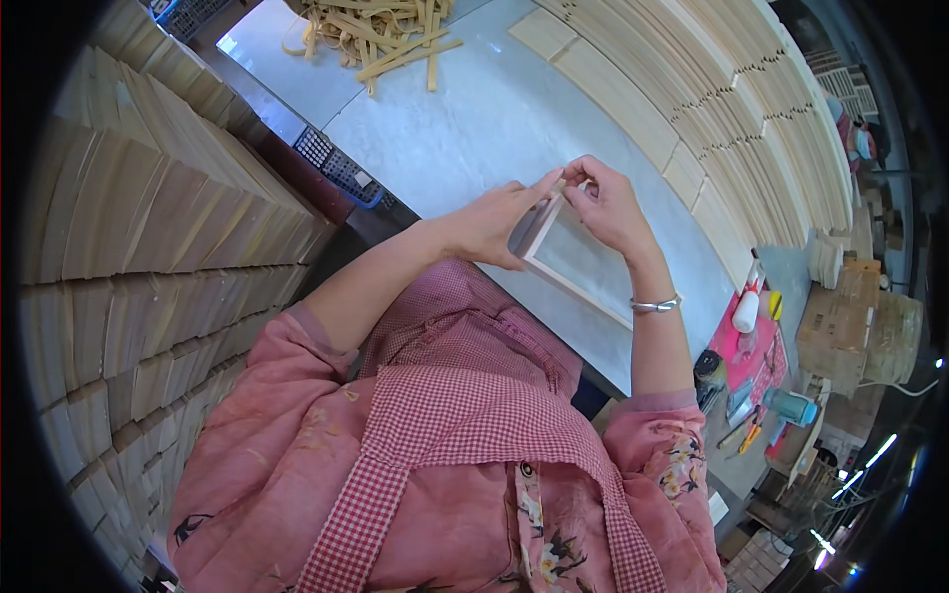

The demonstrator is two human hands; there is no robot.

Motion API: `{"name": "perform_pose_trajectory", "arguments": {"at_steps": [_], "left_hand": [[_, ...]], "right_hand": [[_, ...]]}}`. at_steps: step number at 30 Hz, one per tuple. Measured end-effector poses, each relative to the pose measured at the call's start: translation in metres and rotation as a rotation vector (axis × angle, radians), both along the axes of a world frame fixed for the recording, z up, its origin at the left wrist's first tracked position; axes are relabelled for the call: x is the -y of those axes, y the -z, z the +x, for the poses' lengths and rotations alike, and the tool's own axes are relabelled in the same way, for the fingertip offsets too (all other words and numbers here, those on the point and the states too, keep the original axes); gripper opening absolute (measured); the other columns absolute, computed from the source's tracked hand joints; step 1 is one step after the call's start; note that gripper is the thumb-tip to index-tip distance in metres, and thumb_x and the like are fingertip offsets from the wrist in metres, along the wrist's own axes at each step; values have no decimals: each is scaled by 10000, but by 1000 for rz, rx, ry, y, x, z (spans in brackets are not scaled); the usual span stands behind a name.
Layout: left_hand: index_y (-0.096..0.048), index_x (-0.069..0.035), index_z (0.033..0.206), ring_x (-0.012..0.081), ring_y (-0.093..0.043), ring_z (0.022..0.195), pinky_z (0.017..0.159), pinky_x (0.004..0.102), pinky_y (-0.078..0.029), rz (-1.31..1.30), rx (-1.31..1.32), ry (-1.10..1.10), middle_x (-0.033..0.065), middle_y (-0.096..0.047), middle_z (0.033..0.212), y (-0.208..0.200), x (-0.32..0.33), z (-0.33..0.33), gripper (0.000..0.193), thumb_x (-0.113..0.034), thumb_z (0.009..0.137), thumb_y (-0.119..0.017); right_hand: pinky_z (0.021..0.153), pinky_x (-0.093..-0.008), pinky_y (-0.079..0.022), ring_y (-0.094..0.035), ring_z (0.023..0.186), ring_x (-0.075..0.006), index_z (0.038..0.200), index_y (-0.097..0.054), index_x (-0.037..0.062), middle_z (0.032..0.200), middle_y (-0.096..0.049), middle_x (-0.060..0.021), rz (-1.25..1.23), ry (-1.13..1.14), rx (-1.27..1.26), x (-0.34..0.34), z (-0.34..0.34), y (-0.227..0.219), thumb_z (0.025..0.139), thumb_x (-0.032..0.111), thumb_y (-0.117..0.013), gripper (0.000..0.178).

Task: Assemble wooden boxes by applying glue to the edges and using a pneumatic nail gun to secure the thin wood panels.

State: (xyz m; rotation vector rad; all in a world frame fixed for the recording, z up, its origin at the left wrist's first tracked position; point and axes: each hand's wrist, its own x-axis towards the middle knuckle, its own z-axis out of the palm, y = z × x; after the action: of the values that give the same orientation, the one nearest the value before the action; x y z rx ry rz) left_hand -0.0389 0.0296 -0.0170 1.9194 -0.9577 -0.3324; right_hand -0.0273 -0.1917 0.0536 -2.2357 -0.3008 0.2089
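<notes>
A light wooden frame [578,284] is tilted up over the pale, smooth tabletop. My left hand [494,222] grips its left side, thumb low and fingers reaching to the far corner. At that same corner, the fingers of my right hand [611,210] are closed in a pinch on the frame. Any small piece between those fingertips is hidden. My right wrist, with a silver bangle [656,305], passes over the frame's near right end and covers part of it.
Loose wooden strips [395,44] lie heaped at the table's far left. Long rows of stacked thin boards [732,109] line the right. Tall wood stacks [148,198] stand at left. A white bottle [746,310], teal cup [789,405] and orange-handled tool [752,435] sit at lower right.
</notes>
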Motion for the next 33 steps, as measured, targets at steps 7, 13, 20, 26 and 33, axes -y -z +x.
{"name": "perform_pose_trajectory", "arguments": {"at_steps": [7, 13, 20, 26, 33], "left_hand": [[-228, -73, 1586, 361, -533, 1164, 1045, 461, -413, 22, 76, -24, 150, -569, 1356, 0, 0, 0, 1197, -226, 602, -891], [-372, -68, 1504, 329, -521, 1151, 1060, 438, -372, 142, 156, 0, 129, -570, 1343, -5, 1, 5, 1100, -259, 561, -907], [-460, -69, 1411, 328, -521, 1130, 1054, 443, -362, 138, 229, -47, 110, -572, 1321, -6, 5, 5, 1002, -346, 556, -903], [-496, -78, 1353, 311, -537, 1145, 1029, 442, -384, 208, 231, 7, 116, -599, 1279, -4, 9, 12, 960, -395, 540, -896], [-479, -44, 1398, 314, -522, 1179, 1059, 433, -368, 220, 189, -10, 136, -585, 1326, -12, 3, 8, 1006, -367, 540, -893]], "right_hand": [[656, -249, -436, -522, 704, -121, 980, -652, 33, 834, -635, -22, 70, 27, -11, -5, -21, -17, 868, -5, -642, 118], [654, -318, -470, -589, 705, -201, 911, -652, 32, 801, -662, -79, -162, 83, -39, -11, -51, -31, 873, 98, -669, 78], [645, -362, -491, -609, 687, -277, 957, -661, 28, 844, -668, -106, -292, 69, 149, -43, -131, -35, 915, 167, -660, 145], [656, -382, -501, -635, 727, -302, 990, -684, 13, 914, -684, -127, -328, 160, 98, -52, -179, 14, 949, 140, -616, 150], [603, -313, -466, -525, 609, -207, 1133, -699, 7, 853, -625, -92, -398, 537, 244, 71, -242, 4, 889, 6, -650, 249]]}}
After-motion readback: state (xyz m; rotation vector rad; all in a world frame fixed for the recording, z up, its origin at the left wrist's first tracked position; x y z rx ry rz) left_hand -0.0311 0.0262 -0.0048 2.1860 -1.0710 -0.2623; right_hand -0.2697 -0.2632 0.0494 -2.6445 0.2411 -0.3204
